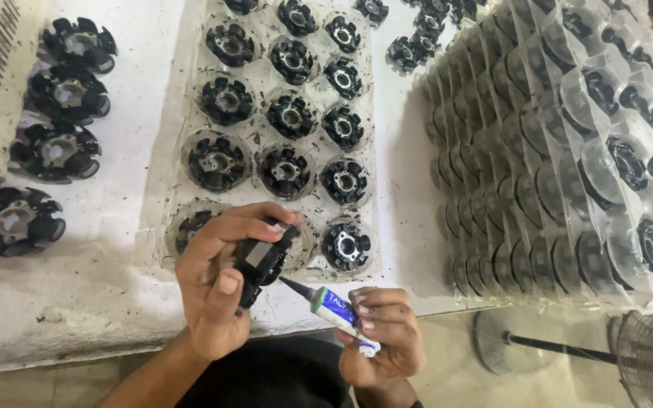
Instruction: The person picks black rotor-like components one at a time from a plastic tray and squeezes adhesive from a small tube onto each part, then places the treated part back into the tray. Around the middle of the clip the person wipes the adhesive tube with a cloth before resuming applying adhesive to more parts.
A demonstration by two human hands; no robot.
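Left hand (217,291) raised, palm toward camera, fingers (247,227) curled shut, thumb pressed across front. Right hand (383,336) lower, fingers pinched closed, knuckles up. Both forearms enter from bottom edge.

The clear blister tray (183,162) lies flat on the worktable (130,113), round toothed parts (290,115) seated in its pockets in three columns. Left of the tray, four loose toothed parts (56,149) sit in a line on the table. Right of the tray, a stack of filled trays (553,151) stands on the table. Just in front of the tray, the left hand (217,283) holds one part (266,257) over the tray's near edge; the right hand (383,340), further front and right, holds a small tube (326,304), its nozzle beside that part.
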